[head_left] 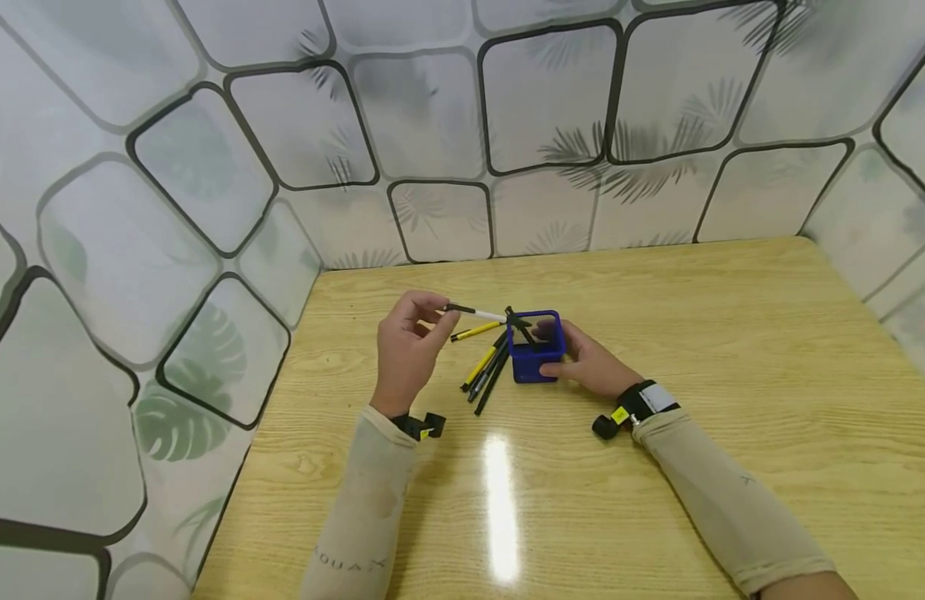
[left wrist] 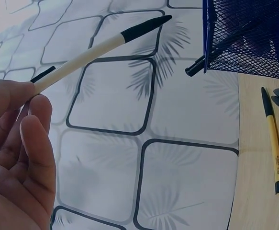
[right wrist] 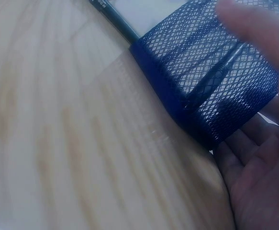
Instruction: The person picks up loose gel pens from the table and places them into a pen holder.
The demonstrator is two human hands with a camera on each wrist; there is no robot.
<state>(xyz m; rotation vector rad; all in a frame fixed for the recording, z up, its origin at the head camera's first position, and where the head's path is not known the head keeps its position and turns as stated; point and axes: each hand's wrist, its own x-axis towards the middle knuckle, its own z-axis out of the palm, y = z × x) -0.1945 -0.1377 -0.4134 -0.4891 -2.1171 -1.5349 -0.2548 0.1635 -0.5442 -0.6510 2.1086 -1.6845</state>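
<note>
My left hand (head_left: 412, 350) pinches a white pen (left wrist: 86, 58) with a black tip section between thumb and fingers. In the head view the pen points right, its far end overlapping the rim of a blue mesh pen holder (head_left: 536, 367). My right hand (head_left: 596, 364) grips that holder from its right side, thumb at the front and fingers behind. Through the mesh in the right wrist view, a dark pen (right wrist: 216, 76) shows inside the holder. Several yellow and black pens lie left of it, including a yellow pen (left wrist: 273, 139) with black ends.
All this stands on a light wood-grain table (head_left: 702, 333). A patterned wall covering (head_left: 432, 108) with leaf prints rises behind the table and on both sides. A bright light reflection (head_left: 500, 508) falls on the tabletop between my forearms.
</note>
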